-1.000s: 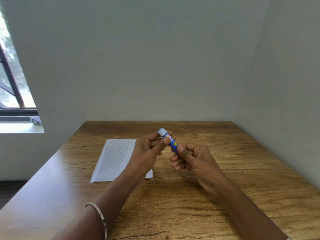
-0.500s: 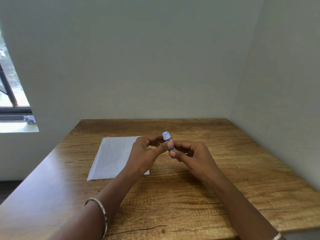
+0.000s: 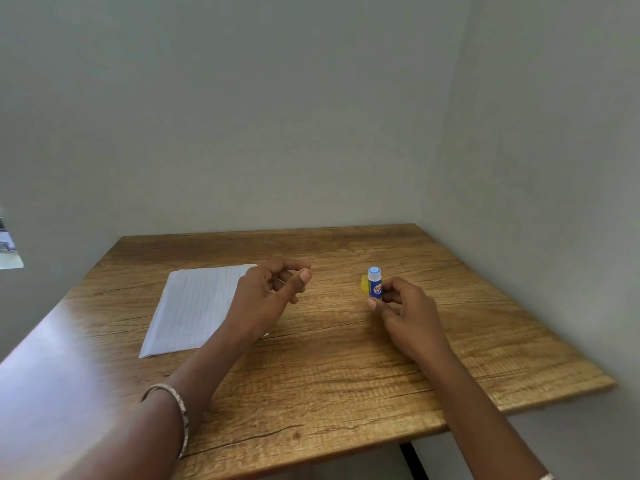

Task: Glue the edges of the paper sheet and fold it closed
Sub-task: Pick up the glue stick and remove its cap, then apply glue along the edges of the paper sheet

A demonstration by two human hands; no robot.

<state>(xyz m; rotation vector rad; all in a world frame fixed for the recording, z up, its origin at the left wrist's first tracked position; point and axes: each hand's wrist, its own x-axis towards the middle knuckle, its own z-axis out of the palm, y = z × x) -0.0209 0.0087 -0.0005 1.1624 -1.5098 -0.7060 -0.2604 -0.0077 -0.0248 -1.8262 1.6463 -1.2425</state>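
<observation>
A white lined paper sheet [image 3: 194, 306] lies flat on the wooden table [image 3: 346, 368], left of centre. My left hand [image 3: 268, 296] hovers over the sheet's right edge with fingers loosely curled and nothing visible in them. A blue glue stick [image 3: 374, 284] with a white top stands upright on the table to the right. My right hand [image 3: 403, 308] pinches its lower body with fingertips and thumb. A small yellow piece [image 3: 363, 284] sits on the table just left of and behind the stick, partly hidden by it.
Grey walls close off the table's far edge and stand near its right side. A window ledge [image 3: 8, 251] shows at the far left. A dark table leg [image 3: 412, 460] is visible below the front right edge.
Both hands held the glue stick together in front of me. Now my left hand has let go, and my right hand has carried the stick to the right and stood it on the table.
</observation>
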